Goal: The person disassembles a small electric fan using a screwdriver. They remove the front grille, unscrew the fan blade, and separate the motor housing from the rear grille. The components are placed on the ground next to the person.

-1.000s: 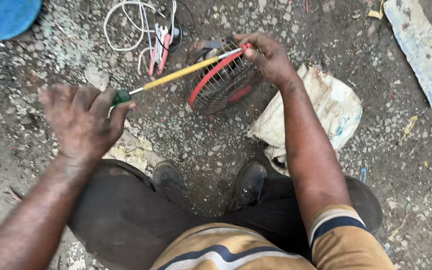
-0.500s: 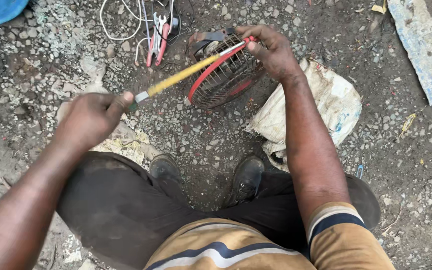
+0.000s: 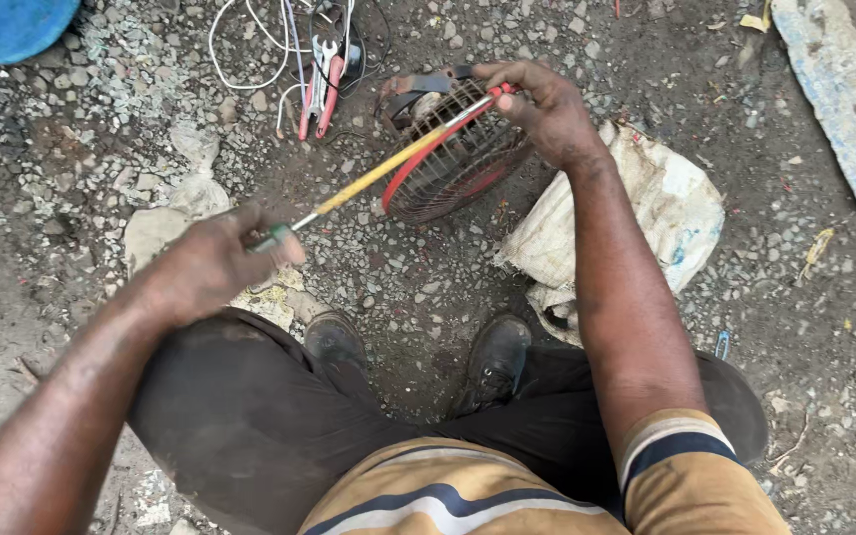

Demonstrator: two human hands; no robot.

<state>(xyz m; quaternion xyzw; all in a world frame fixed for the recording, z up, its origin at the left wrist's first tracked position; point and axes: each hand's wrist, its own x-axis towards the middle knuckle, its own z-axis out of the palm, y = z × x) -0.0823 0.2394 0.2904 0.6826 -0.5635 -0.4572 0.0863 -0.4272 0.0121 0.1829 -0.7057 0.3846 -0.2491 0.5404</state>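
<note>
Screwdriver (image 3: 374,176) handle sits clenched in my left hand (image 3: 212,260) at nine o'clock; my right hand (image 3: 545,107) pinches the fan guard (image 3: 458,149) rim at one o'clock, on gravel

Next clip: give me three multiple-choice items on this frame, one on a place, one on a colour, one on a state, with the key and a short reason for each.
1. Where do the pliers lie?
A. On the white sack
B. On the gravel beside the white wires, beyond the fan guard
C. On the person's lap

2. What colour is the rim of the fan guard?
A. Red
B. Green
C. White

3. How is the long screwdriver held?
A. Lying loose on the ground
B. Left hand alone
C. Left hand on the handle end, right hand at the tip by the guard

Key: 1 B, the pliers rest next to the wires. 2 A, a red hoop edges the wire cage. 3 C, both hands grip it.
</note>
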